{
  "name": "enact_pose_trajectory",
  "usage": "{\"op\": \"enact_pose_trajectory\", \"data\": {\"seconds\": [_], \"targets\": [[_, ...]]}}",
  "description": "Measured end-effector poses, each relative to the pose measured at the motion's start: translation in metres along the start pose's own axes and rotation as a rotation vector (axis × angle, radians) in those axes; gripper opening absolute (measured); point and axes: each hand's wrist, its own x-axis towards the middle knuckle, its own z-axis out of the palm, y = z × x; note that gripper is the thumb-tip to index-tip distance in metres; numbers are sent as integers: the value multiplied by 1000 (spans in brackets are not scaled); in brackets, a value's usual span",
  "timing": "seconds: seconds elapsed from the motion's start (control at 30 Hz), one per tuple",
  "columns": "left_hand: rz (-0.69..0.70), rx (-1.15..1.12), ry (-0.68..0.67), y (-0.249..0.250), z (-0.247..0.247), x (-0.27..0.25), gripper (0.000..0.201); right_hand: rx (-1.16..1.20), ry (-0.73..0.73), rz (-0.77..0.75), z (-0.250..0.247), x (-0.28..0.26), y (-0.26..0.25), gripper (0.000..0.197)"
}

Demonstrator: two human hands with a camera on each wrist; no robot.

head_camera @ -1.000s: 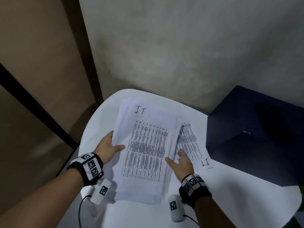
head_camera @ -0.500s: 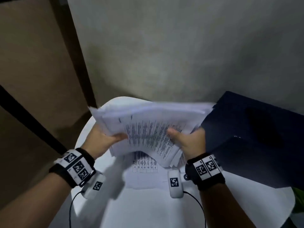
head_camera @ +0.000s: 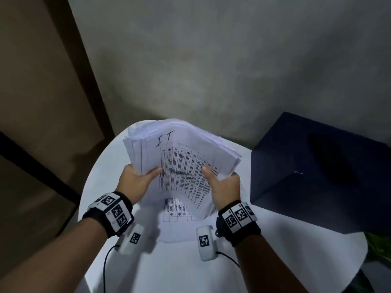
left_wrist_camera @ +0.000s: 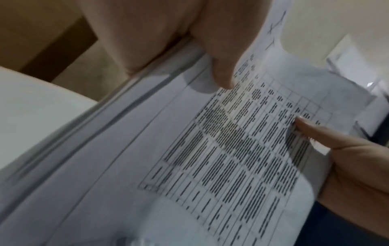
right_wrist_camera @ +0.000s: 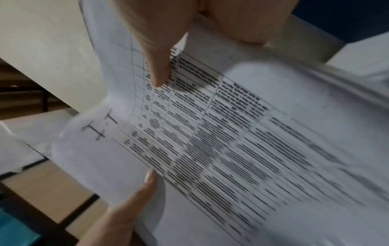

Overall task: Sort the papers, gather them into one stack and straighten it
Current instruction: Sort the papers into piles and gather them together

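Note:
A thick stack of white papers is held tilted up above the white round table. Its top sheet carries a printed table and a handwritten "I.T". My left hand grips the stack's left edge, thumb on top; the left wrist view shows that thumb pressing the top sheet. My right hand grips the right edge, thumb on the print; its thumb shows in the right wrist view over the stack. One printed sheet lies flat on the table beneath the stack.
A dark blue box stands on the table to the right, close to my right hand. A grey wall rises just behind the table. Brown panels are at the left. Something green shows at the far right edge.
The stack has been lifted off the table by both hands and tipped up, its face now turned toward me. One sheet stayed flat on the table below.

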Motion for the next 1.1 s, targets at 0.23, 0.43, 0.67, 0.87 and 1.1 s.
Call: {"op": "enact_pose_trajectory", "data": {"seconds": [0.23,0.43,0.67,0.87,1.1], "targets": [[-20,15,91,11,-40,17,19,-533,21,192,-44,69,85,83],[-79,65,123,-2,-86,9,24,-1078,-159,379,-49,99,116,135],[-186,-11,172,36,-67,-20,57,-963,-103,389,-51,86,102,88],[-157,-44,197,50,-74,-22,56,-659,64,308,-48,49,82,60],[-197,-129,98,34,-77,-20,15,-895,17,364,10,15,96,55]]}}
